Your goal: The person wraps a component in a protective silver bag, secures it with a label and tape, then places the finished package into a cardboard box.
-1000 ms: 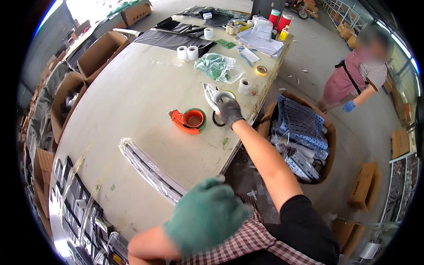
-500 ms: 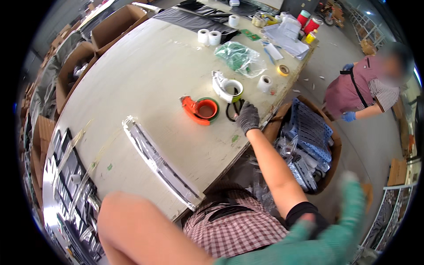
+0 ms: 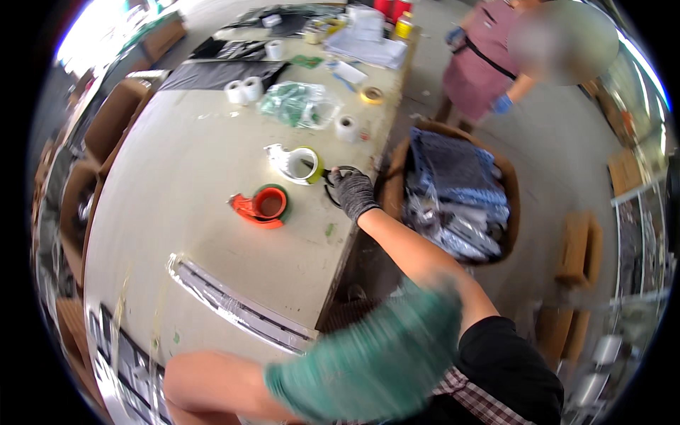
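Note:
My right hand (image 3: pixel 353 193), in a dark grey knit glove, is closed on the black handles of a pair of scissors (image 3: pixel 329 191) near the table's right edge. The scissors' blades point left, toward a white tape dispenser (image 3: pixel 287 163) with a yellow-green rim. An orange tape dispenser (image 3: pixel 256 206) lies to the left of that hand. My left hand (image 3: pixel 375 354), in a green glove, is raised close to the camera in front of my body. It is smeared by motion and its fingers cannot be made out. A long strip part in clear plastic wrap (image 3: pixel 237 303) lies on the table.
White rolls (image 3: pixel 244 91), a clear bag with green contents (image 3: pixel 297 105) and a yellow tape roll (image 3: pixel 371 95) are farther back on the table (image 3: pixel 177 163). A carton of wrapped parts (image 3: pixel 511 212) stands at its right. Beyond it is a person in a pink apron (image 3: pixel 474 71).
My right hand has closed on the scissors and their blades have swung left. My left hand has moved left across the front of my body. The whole view has shifted.

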`<state>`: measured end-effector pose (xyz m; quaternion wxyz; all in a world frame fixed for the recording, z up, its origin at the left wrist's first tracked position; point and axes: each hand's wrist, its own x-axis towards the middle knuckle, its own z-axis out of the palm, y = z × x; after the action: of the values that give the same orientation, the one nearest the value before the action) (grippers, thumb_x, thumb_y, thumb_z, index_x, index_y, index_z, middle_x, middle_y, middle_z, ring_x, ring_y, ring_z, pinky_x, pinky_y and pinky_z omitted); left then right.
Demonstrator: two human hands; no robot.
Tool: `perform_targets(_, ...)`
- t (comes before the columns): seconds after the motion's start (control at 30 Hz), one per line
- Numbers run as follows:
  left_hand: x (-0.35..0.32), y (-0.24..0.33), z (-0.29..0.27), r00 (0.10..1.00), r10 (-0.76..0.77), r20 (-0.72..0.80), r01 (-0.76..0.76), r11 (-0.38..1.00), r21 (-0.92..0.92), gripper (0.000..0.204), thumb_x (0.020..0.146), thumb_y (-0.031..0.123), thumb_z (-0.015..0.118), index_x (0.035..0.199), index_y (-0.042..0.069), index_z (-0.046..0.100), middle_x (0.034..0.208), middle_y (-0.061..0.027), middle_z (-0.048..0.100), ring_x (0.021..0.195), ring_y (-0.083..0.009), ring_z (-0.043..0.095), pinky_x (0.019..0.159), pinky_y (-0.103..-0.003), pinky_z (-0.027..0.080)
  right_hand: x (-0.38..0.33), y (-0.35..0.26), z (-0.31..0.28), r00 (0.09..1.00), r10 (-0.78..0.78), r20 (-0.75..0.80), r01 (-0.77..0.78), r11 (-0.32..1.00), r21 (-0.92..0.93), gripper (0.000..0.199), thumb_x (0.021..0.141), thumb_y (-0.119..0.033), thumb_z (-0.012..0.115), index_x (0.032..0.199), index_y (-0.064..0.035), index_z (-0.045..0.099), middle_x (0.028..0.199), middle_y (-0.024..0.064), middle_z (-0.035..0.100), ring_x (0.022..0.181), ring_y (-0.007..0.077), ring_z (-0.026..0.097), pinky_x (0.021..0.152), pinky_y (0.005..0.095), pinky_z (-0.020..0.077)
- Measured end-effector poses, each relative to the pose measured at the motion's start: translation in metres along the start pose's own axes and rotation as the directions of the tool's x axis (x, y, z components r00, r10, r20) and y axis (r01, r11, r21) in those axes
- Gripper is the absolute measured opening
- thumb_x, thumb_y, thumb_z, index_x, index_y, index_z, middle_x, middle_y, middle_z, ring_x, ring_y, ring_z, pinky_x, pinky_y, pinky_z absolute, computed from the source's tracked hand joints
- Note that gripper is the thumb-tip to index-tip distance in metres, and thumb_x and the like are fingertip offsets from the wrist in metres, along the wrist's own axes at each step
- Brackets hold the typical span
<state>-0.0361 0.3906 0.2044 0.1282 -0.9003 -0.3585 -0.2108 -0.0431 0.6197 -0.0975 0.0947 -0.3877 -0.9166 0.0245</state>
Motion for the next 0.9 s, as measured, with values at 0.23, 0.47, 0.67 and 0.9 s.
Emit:
perform_targets(0.23, 0.013, -0.005, 0.002, 0.995, -0.082, -0.057, -0.032, 0.284, -0.958, 0.022, 0.075, 0.009, 0.073, 0.097, 0.009, 0.072, 0.082, -0.0057, 0.069, 0.072, -0.0210, 0.065, 0.069, -0.034, 0.053, -0.127, -0.001, 0.030, 0.899, 0.083, -0.431, 0.192, 0.807, 0.558, 0.028, 0.089, -0.003, 0.049, 0.117, -0.0026, 0.053, 0.106, 0.0197, 0.061, 0.099, 0.0334, 0.059, 0.088, 0.0403, 0.0465)
perform_targets(0.47, -0.005, -0.029, 0.175, 0.861, -0.477, 0.177, 0.475, 0.629, -0.616, 0.024, 0.078, 0.006, 0.064, 0.101, 0.006, 0.064, 0.101, -0.0115, 0.064, 0.095, -0.0319, 0.062, 0.082, -0.037, 0.050, -0.087, -0.001, 0.100, 0.969, 0.166, -0.182, -0.087, 0.922, 0.377, 0.027, 0.089, -0.005, 0.047, 0.115, -0.0037, 0.054, 0.103, 0.0155, 0.057, 0.093, 0.0304, 0.057, 0.084, 0.0389, 0.0466)
perform_targets(0.67, -0.133, -0.105, 0.265, 0.722, -0.653, 0.229, 0.621, 0.758, 0.200, 0.063, 0.084, 0.024, 0.060, 0.142, 0.013, 0.038, 0.141, -0.0075, 0.045, 0.133, -0.0334, 0.035, 0.112, -0.050, 0.021, -0.063, -0.016, 0.063, 0.958, 0.271, -0.094, -0.173, 0.809, 0.562, 0.031, 0.086, -0.018, 0.051, 0.113, -0.0029, 0.053, 0.113, 0.0172, 0.058, 0.104, 0.0308, 0.059, 0.088, 0.0383, 0.0488)
perform_targets(0.9, -0.143, -0.133, 0.280, 0.514, -0.827, 0.227, 0.744, 0.562, 0.362, 0.064, 0.077, 0.024, 0.064, 0.136, 0.007, 0.046, 0.139, -0.0173, 0.044, 0.133, -0.0344, 0.034, 0.112, -0.051, 0.021, -0.057, -0.001, 0.028, 0.994, 0.101, 0.033, -0.106, 0.893, 0.438, 0.023, 0.080, -0.009, 0.057, 0.103, -0.0045, 0.057, 0.100, 0.0196, 0.062, 0.096, 0.0344, 0.061, 0.085, 0.0423, 0.0488)
